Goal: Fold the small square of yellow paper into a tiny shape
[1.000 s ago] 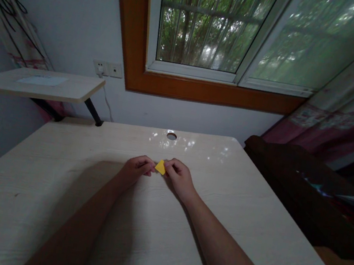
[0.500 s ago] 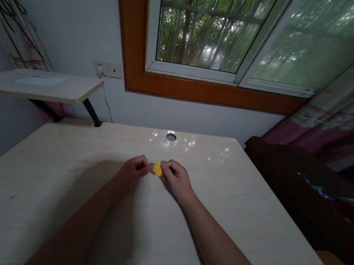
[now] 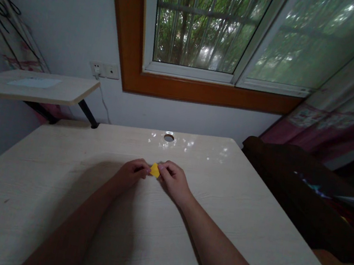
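A small yellow piece (image 3: 155,170), flat and angular like folded paper, is held between my two hands over the pale wood-grain table (image 3: 215,228). My left hand (image 3: 132,172) pinches its left corner with thumb and forefinger. On the other side, my right hand (image 3: 172,178) grips its right edge, the thumb lying on top. The fingertips cover both ends of the piece, so its full outline is hidden.
A raised shelf (image 3: 78,93) on black legs stands at the back left, with a white sheet (image 3: 37,82) on it. Near the rear edge is a round cable hole (image 3: 168,138). Dark furniture (image 3: 267,178) borders the table on the right.
My left fingers now pinch the yellow piece more closely at its left corner. The whole view has shifted slightly; my right hand keeps its grip.
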Demonstrator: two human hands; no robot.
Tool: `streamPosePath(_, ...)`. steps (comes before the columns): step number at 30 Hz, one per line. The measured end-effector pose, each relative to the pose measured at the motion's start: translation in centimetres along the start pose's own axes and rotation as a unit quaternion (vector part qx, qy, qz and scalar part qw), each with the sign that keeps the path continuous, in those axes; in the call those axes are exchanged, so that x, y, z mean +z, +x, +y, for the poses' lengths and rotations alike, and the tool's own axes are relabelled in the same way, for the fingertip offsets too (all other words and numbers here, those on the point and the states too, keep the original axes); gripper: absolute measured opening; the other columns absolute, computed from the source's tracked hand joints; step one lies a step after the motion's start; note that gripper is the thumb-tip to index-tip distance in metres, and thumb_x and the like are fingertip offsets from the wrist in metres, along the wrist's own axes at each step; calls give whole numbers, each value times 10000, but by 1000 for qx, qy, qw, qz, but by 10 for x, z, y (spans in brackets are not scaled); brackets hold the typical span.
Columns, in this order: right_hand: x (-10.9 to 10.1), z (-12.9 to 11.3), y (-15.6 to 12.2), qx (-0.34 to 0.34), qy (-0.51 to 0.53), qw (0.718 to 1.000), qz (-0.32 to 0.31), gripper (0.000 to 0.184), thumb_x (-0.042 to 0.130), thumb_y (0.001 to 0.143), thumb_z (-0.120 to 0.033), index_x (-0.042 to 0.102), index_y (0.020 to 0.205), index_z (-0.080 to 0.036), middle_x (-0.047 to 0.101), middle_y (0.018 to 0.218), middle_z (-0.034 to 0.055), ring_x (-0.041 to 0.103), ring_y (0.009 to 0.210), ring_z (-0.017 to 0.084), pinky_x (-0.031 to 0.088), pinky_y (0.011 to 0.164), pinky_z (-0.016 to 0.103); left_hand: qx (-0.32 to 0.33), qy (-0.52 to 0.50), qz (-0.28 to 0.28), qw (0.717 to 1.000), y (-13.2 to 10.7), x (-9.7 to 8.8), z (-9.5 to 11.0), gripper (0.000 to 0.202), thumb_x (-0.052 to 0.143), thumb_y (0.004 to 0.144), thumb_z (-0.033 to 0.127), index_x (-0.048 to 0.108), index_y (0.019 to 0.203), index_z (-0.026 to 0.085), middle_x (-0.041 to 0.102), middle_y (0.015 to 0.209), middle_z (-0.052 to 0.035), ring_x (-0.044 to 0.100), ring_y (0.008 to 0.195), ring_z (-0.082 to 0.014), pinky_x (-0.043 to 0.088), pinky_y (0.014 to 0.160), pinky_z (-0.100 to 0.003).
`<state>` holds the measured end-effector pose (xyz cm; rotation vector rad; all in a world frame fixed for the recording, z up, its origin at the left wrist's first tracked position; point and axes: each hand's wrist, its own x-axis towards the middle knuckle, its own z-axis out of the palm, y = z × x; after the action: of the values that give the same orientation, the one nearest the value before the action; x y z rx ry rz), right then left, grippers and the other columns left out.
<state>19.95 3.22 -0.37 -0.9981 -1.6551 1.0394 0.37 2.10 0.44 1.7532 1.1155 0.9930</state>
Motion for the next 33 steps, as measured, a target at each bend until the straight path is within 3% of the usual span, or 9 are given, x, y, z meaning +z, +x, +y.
streamPosePath(23,0,1,0,46,91,995,-10,199,592,835,-367,659,844,-179,603,665,1,526,588,127,407,560,238,-26,-21,54,998,0,0,4,292,510,898,397,615,751,168,568,699,-5,540,671,-143,415,664,-251)
streamPosePath(33,3,8,1,67,133,989,-12,220,649,791,-312,685,960,-176,619,683,1,558,595,121,441,591,246,-29,-46,43,998,-1,-1,5,275,519,896,396,608,772,168,569,699,-5,533,679,-143,411,676,-254)
